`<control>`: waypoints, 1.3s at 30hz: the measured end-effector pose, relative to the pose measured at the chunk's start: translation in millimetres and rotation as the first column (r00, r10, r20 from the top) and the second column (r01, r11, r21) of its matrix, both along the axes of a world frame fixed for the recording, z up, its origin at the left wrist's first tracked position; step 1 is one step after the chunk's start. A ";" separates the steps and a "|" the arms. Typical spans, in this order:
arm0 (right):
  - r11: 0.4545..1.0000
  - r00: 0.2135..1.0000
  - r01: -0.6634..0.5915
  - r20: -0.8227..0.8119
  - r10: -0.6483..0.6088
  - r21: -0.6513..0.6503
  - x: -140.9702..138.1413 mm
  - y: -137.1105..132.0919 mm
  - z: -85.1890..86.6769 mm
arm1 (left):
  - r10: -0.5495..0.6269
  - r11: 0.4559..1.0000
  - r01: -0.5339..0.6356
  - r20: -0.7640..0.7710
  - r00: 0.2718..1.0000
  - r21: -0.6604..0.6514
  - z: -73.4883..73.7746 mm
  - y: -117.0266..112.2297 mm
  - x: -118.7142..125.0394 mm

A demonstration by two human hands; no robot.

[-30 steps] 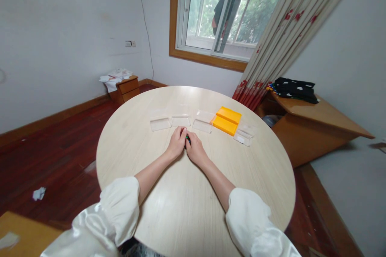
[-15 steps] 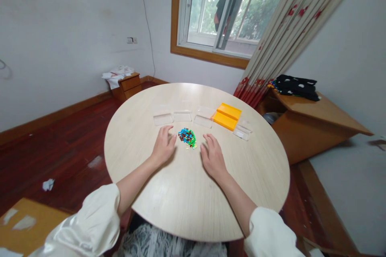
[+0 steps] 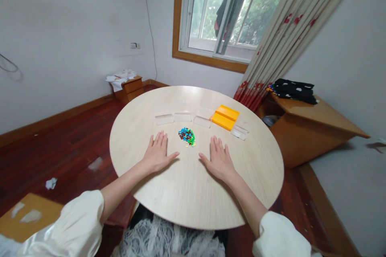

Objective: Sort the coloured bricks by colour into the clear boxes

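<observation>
The left grip [image 3: 157, 153] and right grip [image 3: 219, 160] lie flat on the tabletop [image 3: 187, 196], spread wide, holding nothing. The pile [image 3: 187, 136] of coloured pieces sits between them, just past the fingertips. Seemingly a pause; lifting one piece would need a fine pinch.

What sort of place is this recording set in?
Probably a room in a home, sparsely furnished: a patterned curtain beside the window, a small wooden cabinet by the wall, and a round wooden table on a dark wood floor.
</observation>
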State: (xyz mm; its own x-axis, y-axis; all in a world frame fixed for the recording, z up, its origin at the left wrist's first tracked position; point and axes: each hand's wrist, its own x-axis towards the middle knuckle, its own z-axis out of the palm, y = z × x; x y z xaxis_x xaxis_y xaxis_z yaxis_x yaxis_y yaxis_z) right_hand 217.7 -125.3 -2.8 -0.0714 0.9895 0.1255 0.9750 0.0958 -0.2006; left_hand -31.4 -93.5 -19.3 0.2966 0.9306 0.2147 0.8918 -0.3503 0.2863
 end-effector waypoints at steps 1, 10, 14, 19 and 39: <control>1.000 1.000 0.007 0.009 -0.007 -0.025 -0.5 0.5 1.6 | 0.000 1.000 0.000 -0.011 1.000 0.003 -1.5 0.6 0.5; 0.982 0.995 0.080 0.065 -0.070 -0.168 -9.8 -1.4 -3.7 | 0.025 0.997 -0.042 -0.240 0.970 -0.065 -1.2 1.8 8.3; 0.984 0.995 0.083 0.069 -0.073 -0.157 -10.1 -2.1 -7.0 | 0.033 0.998 -0.048 -0.279 0.960 -0.050 -1.0 1.2 8.5; 0.986 0.995 0.084 0.065 -0.076 -0.140 -9.8 -2.1 -8.3 | 0.041 0.997 -0.058 -0.287 0.957 -0.050 -1.6 0.6 9.2; 0.987 0.994 0.089 0.080 -0.079 -0.132 -11.5 -3.2 -7.5 | 0.050 0.996 -0.066 -0.259 0.965 -0.053 0.1 -3.6 10.5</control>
